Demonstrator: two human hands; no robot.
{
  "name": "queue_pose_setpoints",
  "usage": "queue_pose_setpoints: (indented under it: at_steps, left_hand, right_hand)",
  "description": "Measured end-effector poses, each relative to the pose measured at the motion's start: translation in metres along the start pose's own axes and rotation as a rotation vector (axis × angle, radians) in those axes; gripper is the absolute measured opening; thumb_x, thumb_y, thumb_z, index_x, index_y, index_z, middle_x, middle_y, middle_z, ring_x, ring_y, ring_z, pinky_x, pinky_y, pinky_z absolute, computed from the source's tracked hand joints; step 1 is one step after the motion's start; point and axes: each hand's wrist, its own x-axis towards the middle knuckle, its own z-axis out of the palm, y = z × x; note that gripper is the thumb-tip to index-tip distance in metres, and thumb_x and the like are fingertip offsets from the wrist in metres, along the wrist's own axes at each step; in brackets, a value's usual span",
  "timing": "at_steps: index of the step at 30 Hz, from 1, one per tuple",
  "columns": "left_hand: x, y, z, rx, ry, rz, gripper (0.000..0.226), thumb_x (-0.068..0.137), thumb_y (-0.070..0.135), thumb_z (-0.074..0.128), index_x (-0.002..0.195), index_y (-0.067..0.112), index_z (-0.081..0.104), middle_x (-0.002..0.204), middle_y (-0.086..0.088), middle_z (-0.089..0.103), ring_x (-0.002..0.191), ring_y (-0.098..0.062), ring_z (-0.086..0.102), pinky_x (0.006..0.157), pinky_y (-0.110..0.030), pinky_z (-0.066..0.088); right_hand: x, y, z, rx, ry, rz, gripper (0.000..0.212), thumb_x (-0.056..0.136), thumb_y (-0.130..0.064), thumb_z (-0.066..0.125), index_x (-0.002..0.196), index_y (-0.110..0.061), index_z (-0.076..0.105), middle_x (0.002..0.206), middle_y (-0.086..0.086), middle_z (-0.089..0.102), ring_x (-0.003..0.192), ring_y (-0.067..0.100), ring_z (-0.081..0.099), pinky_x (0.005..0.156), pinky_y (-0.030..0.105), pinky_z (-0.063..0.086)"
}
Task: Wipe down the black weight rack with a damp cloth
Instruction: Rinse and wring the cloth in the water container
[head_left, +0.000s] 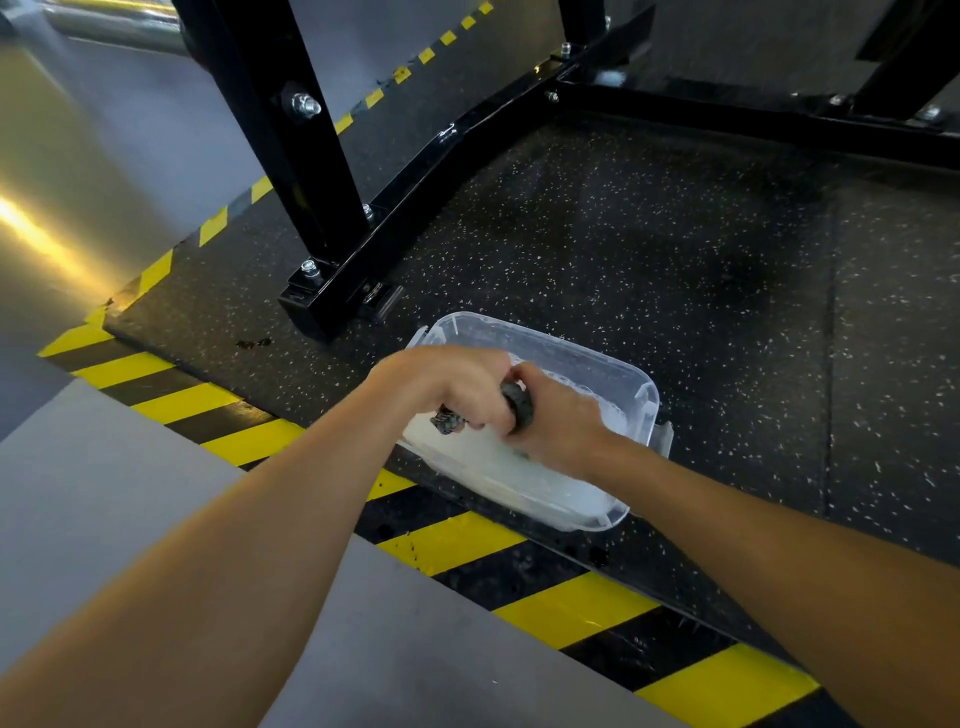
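**Cloth wrung over the tub**

Seen from the head camera, we hold the dark cloth twisted between our left hand and right hand, all fingers curled tight round it, above the clear tub of water. The black weight rack stands just beyond, untouched. If we twist off-centre, water likely splashes onto the rubber mat and leaves it slick.

Beyond the hands, the rack is glossy black metal; the tub clear plastic; the floor mat matt, speckled rubber.
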Motion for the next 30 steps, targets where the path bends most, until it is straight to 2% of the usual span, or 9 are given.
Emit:
queue_pose_setpoints:
  at_steps: [2, 5, 8, 10, 13, 17, 23, 27, 30]
  left_hand:
    - [-0.003, -0.004, -0.004, 0.165, 0.042, -0.019, 0.032, 0.088, 0.012, 0.063, 0.116, 0.014, 0.048, 0.094, -0.01, 0.059, 0.07, -0.022, 0.056, 0.055, -0.032, 0.045]
    - [-0.002, -0.014, -0.001, 0.309, 0.154, -0.025, 0.004, 0.093, 0.015, 0.051, 0.094, 0.019, 0.049, 0.088, -0.009, 0.058, 0.072, -0.026, 0.058, 0.061, -0.036, 0.045]
    - [-0.001, -0.019, 0.004, 0.204, 0.184, 0.032, 0.02, 0.1, 0.017, 0.046, 0.081, 0.014, 0.05, 0.079, -0.005, 0.057, 0.075, -0.027, 0.057, 0.061, -0.033, 0.042]
    - [-0.001, -0.018, 0.013, -0.133, 0.169, 0.115, 0.008, 0.101, 0.012, 0.049, 0.097, 0.011, 0.056, 0.094, -0.006, 0.063, 0.09, -0.025, 0.064, 0.066, -0.032, 0.051]
    - [-0.009, -0.015, 0.025, -0.593, 0.111, 0.228, 0.028, 0.095, 0.0, 0.055, 0.114, 0.021, 0.059, 0.115, -0.003, 0.067, 0.109, -0.021, 0.065, 0.091, -0.041, 0.058]
    - [-0.012, -0.012, 0.032, -0.815, 0.004, 0.265, 0.039, 0.088, 0.0, 0.067, 0.118, 0.023, 0.057, 0.102, 0.002, 0.065, 0.101, -0.015, 0.063, 0.097, -0.045, 0.055]
    - [-0.016, -0.007, 0.038, -0.966, 0.214, 0.236, 0.012, 0.1, 0.012, 0.056, 0.111, 0.009, 0.059, 0.093, -0.006, 0.058, 0.087, -0.026, 0.069, 0.087, -0.046, 0.058]
    - [-0.016, 0.0, 0.029, -1.241, 0.238, 0.126, 0.026, 0.104, 0.01, 0.047, 0.127, -0.002, 0.049, 0.092, -0.022, 0.063, 0.08, -0.039, 0.071, 0.076, -0.047, 0.062]
    - [-0.019, 0.01, 0.026, -1.484, 0.205, 0.06, 0.032, 0.098, -0.004, 0.045, 0.13, -0.006, 0.045, 0.106, -0.031, 0.064, 0.081, -0.04, 0.071, 0.074, -0.052, 0.061]
  right_hand:
    - [-0.002, 0.001, -0.008, -0.028, 0.038, -0.003, 0.007, 0.087, -0.023, 0.061, 0.091, -0.026, 0.057, 0.092, 0.002, 0.064, 0.094, 0.028, 0.061, 0.078, 0.037, 0.047]
    - [-0.005, 0.0, -0.03, 0.009, 0.003, -0.022, 0.02, 0.087, -0.019, 0.061, 0.071, -0.027, 0.052, 0.085, 0.003, 0.056, 0.07, 0.014, 0.057, 0.053, 0.024, 0.043]
    - [-0.009, -0.008, -0.053, 0.158, -0.024, 0.0, 0.011, 0.088, -0.013, 0.061, 0.077, -0.015, 0.06, 0.073, 0.002, 0.057, 0.057, 0.01, 0.051, 0.046, 0.02, 0.036]
    - [-0.01, -0.013, -0.063, 0.384, -0.01, 0.051, 0.005, 0.089, -0.008, 0.061, 0.085, -0.008, 0.062, 0.077, 0.007, 0.062, 0.066, 0.014, 0.055, 0.052, 0.024, 0.042]
    - [-0.011, -0.018, -0.07, 0.699, 0.0, 0.13, 0.01, 0.094, -0.004, 0.054, 0.1, -0.01, 0.06, 0.094, 0.014, 0.064, 0.082, 0.018, 0.06, 0.063, 0.029, 0.052]
    - [-0.016, -0.027, -0.077, 0.861, -0.009, 0.142, 0.019, 0.095, 0.001, 0.048, 0.103, -0.007, 0.063, 0.091, 0.012, 0.063, 0.085, 0.021, 0.058, 0.063, 0.03, 0.052]
    - [-0.02, -0.029, -0.084, 1.014, 0.036, 0.134, 0.02, 0.09, 0.01, 0.049, 0.1, -0.002, 0.062, 0.103, 0.02, 0.067, 0.092, 0.025, 0.068, 0.068, 0.029, 0.061]
    - [-0.022, -0.014, -0.07, 0.628, 0.149, 0.108, 0.012, 0.09, -0.005, 0.067, 0.099, -0.01, 0.062, 0.101, 0.009, 0.066, 0.09, 0.019, 0.064, 0.078, 0.032, 0.058]
    - [-0.025, -0.013, -0.051, 0.437, 0.182, 0.144, 0.013, 0.091, -0.023, 0.07, 0.093, -0.013, 0.062, 0.088, 0.005, 0.067, 0.081, 0.022, 0.064, 0.07, 0.037, 0.054]
